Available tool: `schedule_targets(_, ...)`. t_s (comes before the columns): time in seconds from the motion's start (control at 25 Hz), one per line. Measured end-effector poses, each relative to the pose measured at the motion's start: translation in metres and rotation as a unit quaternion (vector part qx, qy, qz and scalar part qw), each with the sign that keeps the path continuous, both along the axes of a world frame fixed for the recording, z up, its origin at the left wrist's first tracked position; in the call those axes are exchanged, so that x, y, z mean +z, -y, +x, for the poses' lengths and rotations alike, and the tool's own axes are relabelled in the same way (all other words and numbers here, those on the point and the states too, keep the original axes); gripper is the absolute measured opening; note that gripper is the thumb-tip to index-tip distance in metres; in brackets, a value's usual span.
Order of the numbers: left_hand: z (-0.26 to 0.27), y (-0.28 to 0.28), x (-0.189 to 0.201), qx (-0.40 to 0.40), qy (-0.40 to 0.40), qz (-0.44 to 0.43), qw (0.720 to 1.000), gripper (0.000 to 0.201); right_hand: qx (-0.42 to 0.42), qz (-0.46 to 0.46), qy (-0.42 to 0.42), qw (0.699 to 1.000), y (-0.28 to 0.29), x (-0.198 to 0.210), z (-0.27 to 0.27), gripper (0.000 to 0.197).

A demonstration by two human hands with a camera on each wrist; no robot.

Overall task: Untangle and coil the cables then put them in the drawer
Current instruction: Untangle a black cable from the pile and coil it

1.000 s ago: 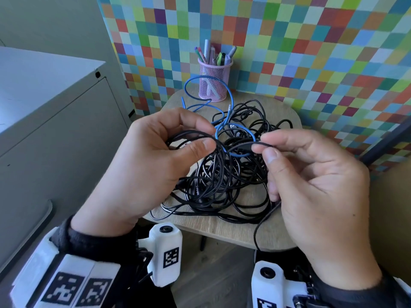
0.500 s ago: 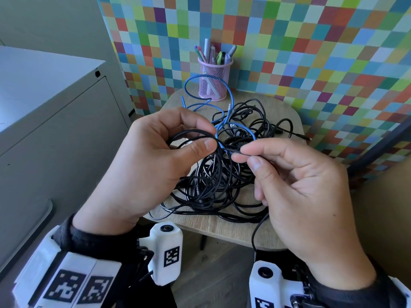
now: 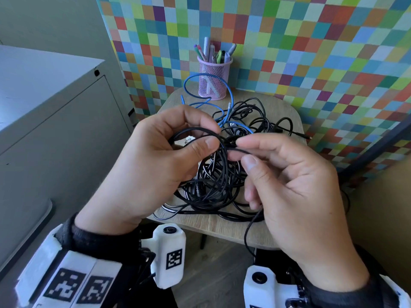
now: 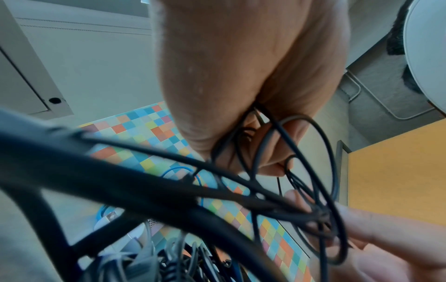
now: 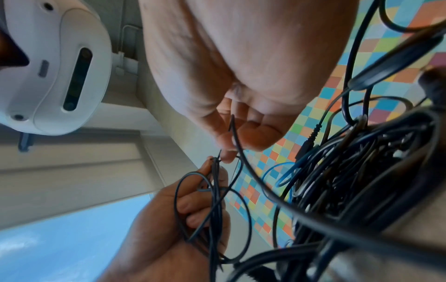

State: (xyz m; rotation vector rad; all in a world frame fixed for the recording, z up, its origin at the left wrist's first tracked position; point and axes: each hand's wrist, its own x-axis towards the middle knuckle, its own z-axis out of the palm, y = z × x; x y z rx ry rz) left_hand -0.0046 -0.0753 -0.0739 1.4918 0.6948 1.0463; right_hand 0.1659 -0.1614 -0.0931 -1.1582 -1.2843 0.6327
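The left hand (image 3: 155, 165) pinches a few loops of thin black cable (image 3: 195, 131) between thumb and fingers. The right hand (image 3: 295, 192) pinches the next bit of that same cable, right beside the left thumb. Both hands are up above the big pile of cables (image 3: 222, 181), which lies on the small bench (image 3: 287, 116). A blue cable (image 3: 231, 96) runs through the pile and curls round the pink pen cup (image 3: 213, 83) behind it. If the right hand pulls hard, knots in the pile may get tighter. The whole pile may lift and slide off the bench. The blue cable may tip the pen cup. No open drawer shows.
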Motion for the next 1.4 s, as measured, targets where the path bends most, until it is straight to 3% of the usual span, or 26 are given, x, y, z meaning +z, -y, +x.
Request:
schedule_targets(0.12, -0.003, -0.003, 0.001, -0.001, 0.039, 0.007, 0.999, 0.015, 0.024, -0.015, -0.086, 0.996, 0.001, 0.004, 0.001, 0.017)
schedule_targets(0.28, -0.008, -0.006, 0.001, 0.004, 0.094, -0.002, 0.996, 0.016, 0.046, -0.075, -0.104, 0.991, -0.001, 0.001, 0.005, 0.027)
schedule_targets(0.4, -0.007, -0.007, 0.001, 0.015, 0.108, -0.002, 0.994, 0.013, 0.099, -0.135, -0.116, 0.979, -0.002, -0.002, 0.002, 0.031)
schedule_targets(0.56, -0.006, -0.007, 0.0, 0.02, 0.109, 0.008, 0.994, 0.011, 0.152, -0.15, -0.118, 0.97, -0.002, -0.004, -0.002, 0.036)
schedule_targets(0.68, -0.008, -0.008, -0.001, 0.038, 0.087, 0.013, 0.995, 0.012, 0.132, -0.139, -0.134, 0.972, -0.003, -0.005, -0.003, 0.036)
schedule_targets(0.76, -0.013, -0.012, -0.002, 0.073, 0.058, 0.023, 0.995, 0.014, 0.1, -0.11, -0.19, 0.97, -0.006, -0.006, 0.003, 0.03)
schedule_targets(0.92, -0.026, -0.024, -0.005, 0.157, 0.006, 0.049, 0.986, 0.02, 0.085, -0.061, -0.35, 0.931, -0.007, 0.003, 0.025, 0.021)
schedule_targets(1.08, -0.024, -0.023, -0.005, 0.148, -0.064, 0.075, 0.984, 0.014, 0.101, -0.063, -0.395, 0.911, -0.003, 0.011, 0.028, 0.027)
schedule_targets(1.2, -0.021, -0.017, -0.001, 0.124, -0.107, 0.073, 0.984, 0.008, 0.05, -0.067, -0.324, 0.942, -0.004, 0.007, 0.025, 0.021)
schedule_targets(1.32, -0.019, -0.011, 0.005, 0.127, -0.116, 0.077, 0.982, 0.007, -0.014, -0.082, -0.094, 0.992, -0.002, 0.0, 0.027, 0.021)
schedule_targets(1.4, -0.018, -0.012, 0.006, 0.16, -0.067, 0.062, 0.983, 0.018, -0.03, -0.132, 0.052, 0.989, 0.0, -0.001, 0.03, 0.023)
